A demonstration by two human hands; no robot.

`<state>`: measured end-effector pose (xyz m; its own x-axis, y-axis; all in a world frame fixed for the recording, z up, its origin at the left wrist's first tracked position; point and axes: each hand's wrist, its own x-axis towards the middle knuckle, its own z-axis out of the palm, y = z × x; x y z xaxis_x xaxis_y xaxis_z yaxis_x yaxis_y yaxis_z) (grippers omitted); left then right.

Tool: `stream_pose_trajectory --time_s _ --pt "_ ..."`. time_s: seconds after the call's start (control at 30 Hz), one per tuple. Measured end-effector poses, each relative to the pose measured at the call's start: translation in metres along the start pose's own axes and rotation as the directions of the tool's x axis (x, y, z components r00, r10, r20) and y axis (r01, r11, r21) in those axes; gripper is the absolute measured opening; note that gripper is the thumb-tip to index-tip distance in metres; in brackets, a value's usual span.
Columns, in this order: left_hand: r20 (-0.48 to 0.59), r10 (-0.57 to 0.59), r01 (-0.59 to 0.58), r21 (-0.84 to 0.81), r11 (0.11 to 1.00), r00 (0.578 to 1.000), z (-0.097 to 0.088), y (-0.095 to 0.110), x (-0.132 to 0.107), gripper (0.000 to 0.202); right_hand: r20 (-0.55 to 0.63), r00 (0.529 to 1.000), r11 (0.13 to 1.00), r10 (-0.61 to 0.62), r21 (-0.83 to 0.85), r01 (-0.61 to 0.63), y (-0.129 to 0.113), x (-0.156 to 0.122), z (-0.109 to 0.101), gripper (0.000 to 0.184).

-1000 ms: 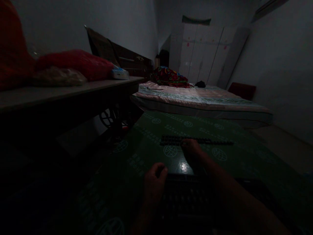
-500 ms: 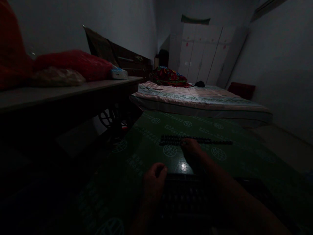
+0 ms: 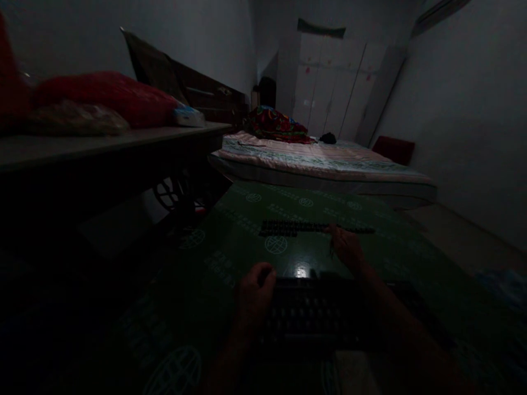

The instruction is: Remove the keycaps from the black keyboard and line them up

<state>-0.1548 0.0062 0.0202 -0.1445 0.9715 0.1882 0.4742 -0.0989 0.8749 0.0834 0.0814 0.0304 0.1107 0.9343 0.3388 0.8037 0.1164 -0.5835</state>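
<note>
The room is very dim. My left hand point(image 3: 253, 293) is curled on the left edge of a dark slotted crate or tray point(image 3: 317, 318) lying close to me on a green printed sheet point(image 3: 230, 241). My right hand point(image 3: 347, 247) reaches forward to a long dark strip of small pieces point(image 3: 313, 227) laid across the sheet. Its fingers touch the strip near the right half and look pinched together; what they hold is too dark to make out.
A low mattress point(image 3: 325, 164) with a striped cover and a bright folded cloth point(image 3: 274, 124) lies beyond the sheet. A long table point(image 3: 115, 145) with red bags point(image 3: 111, 101) stands on the left. White wardrobes point(image 3: 329, 88) fill the far wall.
My right hand has shifted to the right along the dark strip. The view has turned slightly. My left hand stays on the crate's edge.
</note>
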Motion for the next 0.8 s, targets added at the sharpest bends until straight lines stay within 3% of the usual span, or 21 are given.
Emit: stream_pose_trajectory --time_s 0.07,0.13,0.23,0.3,0.43,0.63,0.8 --pt "0.038 0.046 -0.047 0.028 0.999 0.998 0.002 0.001 -0.003 0.021 -0.052 0.998 0.997 0.048 0.061 -0.045 0.001 -0.015 -0.012 0.062" --pt "0.080 0.094 -0.097 0.044 0.994 0.992 0.004 0.001 -0.005 0.020 -0.031 0.992 0.963 0.121 0.246 -0.110 0.000 -0.030 -0.020 0.059" --pt "0.157 0.167 -0.181 0.080 0.980 0.973 0.009 0.001 -0.007 0.019 0.180 0.970 0.808 0.161 0.541 -0.234 -0.006 -0.049 -0.026 0.049" --pt "0.221 0.230 -0.260 0.119 0.958 0.948 0.012 0.003 -0.010 0.018 0.321 0.940 0.723 0.119 0.620 -0.303 -0.012 -0.058 -0.029 0.040" --pt "0.331 0.319 -0.385 0.158 0.909 0.888 0.018 0.010 -0.015 0.017 0.464 0.886 0.703 -0.008 0.633 -0.325 -0.022 -0.066 -0.032 0.026" --pt "0.444 0.398 -0.498 0.132 0.857 0.803 0.021 0.013 -0.020 0.019 0.515 0.847 0.711 -0.133 0.645 -0.280 -0.030 -0.074 -0.029 0.019" --pt "0.469 0.427 -0.553 0.169 0.816 0.773 0.024 0.006 -0.021 0.018 0.493 0.843 0.744 -0.216 0.642 -0.185 -0.032 -0.078 -0.024 0.013"
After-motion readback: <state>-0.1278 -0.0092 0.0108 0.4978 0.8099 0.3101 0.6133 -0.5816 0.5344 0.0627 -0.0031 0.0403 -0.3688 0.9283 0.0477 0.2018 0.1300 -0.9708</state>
